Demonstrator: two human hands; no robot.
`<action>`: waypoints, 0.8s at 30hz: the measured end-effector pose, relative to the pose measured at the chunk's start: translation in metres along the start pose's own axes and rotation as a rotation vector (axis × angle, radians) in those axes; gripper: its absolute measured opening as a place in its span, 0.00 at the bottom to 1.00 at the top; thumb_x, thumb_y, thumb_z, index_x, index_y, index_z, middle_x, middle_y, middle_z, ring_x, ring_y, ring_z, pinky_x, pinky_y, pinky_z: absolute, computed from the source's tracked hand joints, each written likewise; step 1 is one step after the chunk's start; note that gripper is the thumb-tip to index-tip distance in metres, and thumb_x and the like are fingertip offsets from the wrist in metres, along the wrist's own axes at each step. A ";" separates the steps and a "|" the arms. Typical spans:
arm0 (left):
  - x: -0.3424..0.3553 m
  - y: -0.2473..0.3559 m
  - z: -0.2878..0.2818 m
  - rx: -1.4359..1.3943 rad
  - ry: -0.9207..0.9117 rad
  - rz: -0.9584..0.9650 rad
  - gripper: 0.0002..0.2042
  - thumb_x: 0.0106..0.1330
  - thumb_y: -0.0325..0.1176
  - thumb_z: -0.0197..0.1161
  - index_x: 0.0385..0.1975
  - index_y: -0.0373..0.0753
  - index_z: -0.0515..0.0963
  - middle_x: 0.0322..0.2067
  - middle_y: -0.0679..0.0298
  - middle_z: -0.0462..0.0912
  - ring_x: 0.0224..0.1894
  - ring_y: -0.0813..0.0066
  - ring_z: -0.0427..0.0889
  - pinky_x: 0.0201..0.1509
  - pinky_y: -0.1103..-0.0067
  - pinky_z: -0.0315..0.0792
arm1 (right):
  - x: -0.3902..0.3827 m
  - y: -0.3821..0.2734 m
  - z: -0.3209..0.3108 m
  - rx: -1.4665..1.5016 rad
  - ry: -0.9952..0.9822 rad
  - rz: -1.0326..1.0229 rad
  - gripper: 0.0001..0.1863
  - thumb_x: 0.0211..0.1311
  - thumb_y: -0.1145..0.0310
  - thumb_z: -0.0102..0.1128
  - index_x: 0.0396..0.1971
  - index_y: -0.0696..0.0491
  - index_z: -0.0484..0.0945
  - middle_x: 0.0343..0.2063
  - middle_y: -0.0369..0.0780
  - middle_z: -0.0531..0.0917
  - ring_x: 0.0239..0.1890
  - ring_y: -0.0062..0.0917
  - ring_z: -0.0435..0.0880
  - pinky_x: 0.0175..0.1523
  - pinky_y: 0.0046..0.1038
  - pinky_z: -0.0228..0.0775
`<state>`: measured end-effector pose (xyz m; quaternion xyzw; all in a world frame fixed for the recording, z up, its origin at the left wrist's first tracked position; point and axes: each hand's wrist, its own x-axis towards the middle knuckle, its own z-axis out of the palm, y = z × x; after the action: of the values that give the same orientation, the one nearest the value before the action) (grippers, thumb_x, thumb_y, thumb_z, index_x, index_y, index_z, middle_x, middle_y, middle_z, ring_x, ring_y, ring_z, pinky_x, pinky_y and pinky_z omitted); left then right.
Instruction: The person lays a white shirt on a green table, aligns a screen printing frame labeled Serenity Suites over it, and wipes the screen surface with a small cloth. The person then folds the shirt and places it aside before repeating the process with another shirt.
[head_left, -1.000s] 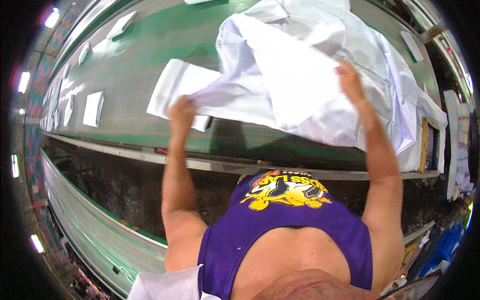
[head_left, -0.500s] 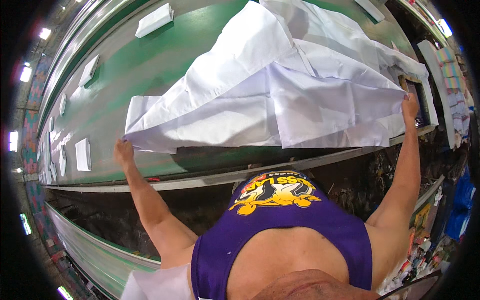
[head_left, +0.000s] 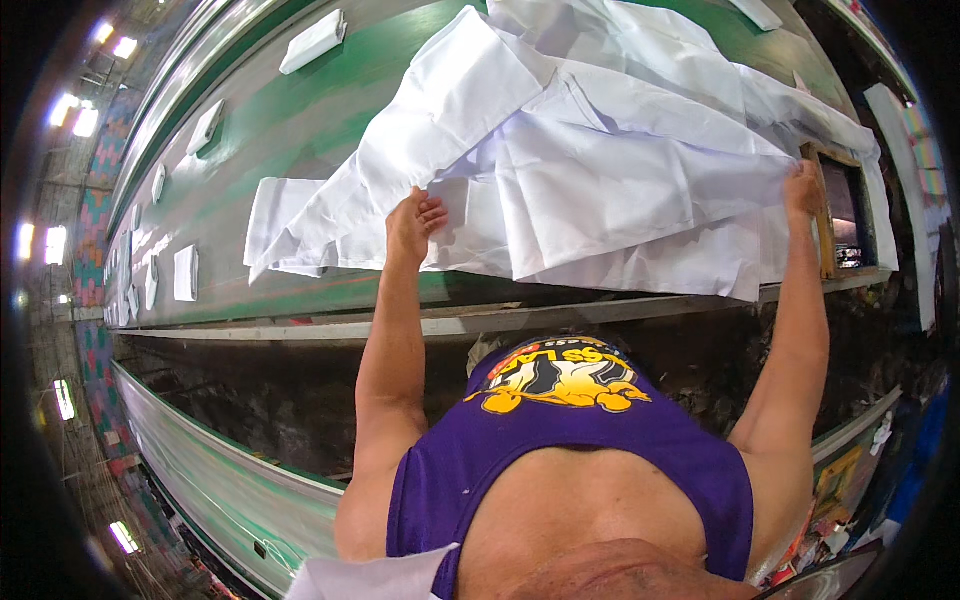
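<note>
Cloth [head_left: 600, 190] is held by right hand [head_left: 803, 190] near table [head_left: 330, 115]'s near-right corner, seemingly for tautness; left hand [head_left: 410, 230] is loosely curled, grip unclear.

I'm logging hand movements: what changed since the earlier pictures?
The left hand let go of the left corner of the white cloth and moved right, toward its middle. The right hand first moved right, then kept hold. Folded white pieces still lie on the green table.

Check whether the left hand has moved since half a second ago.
Yes, rightward: the left hand is now closer to the wooden frame and away from the left corner of the white cloth.
</note>
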<state>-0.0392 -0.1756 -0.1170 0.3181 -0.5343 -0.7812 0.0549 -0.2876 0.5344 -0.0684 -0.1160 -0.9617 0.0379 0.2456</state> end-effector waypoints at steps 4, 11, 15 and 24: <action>0.025 0.000 0.046 -0.431 -0.144 -0.154 0.35 0.78 0.49 0.55 0.68 0.23 0.55 0.57 0.40 0.73 0.53 0.52 0.80 0.52 0.66 0.82 | -0.067 -0.151 0.001 0.593 0.185 -0.262 0.16 0.64 0.60 0.67 0.48 0.53 0.83 0.45 0.47 0.85 0.49 0.44 0.83 0.58 0.40 0.72; 0.086 0.018 0.083 -0.753 -0.244 -0.049 0.24 0.81 0.48 0.42 0.53 0.29 0.70 0.42 0.42 0.77 0.43 0.43 0.78 0.49 0.52 0.77 | -0.148 -0.310 -0.015 1.845 -1.158 1.069 0.43 0.76 0.44 0.48 0.63 0.75 0.59 0.59 0.62 0.72 0.53 0.50 0.80 0.62 0.46 0.77; 0.077 0.032 0.066 -0.691 -0.118 0.051 0.25 0.77 0.47 0.47 0.63 0.33 0.64 0.55 0.47 0.69 0.54 0.45 0.73 0.59 0.46 0.69 | -0.135 -0.332 -0.029 1.801 -1.227 1.117 0.38 0.80 0.47 0.37 0.63 0.74 0.59 0.58 0.63 0.72 0.54 0.48 0.79 0.62 0.50 0.76; 0.072 0.069 0.092 -1.005 -0.379 0.221 0.30 0.70 0.45 0.58 0.68 0.37 0.64 0.67 0.51 0.69 0.71 0.50 0.66 0.74 0.51 0.61 | -0.136 -0.385 -0.037 1.918 -0.849 1.023 0.25 0.77 0.63 0.37 0.60 0.71 0.67 0.53 0.59 0.77 0.53 0.45 0.80 0.64 0.50 0.75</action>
<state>-0.1650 -0.1623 -0.0680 0.0484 -0.1262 -0.9735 0.1846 -0.2325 0.1280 -0.0489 -0.2348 -0.3849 0.8794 -0.1526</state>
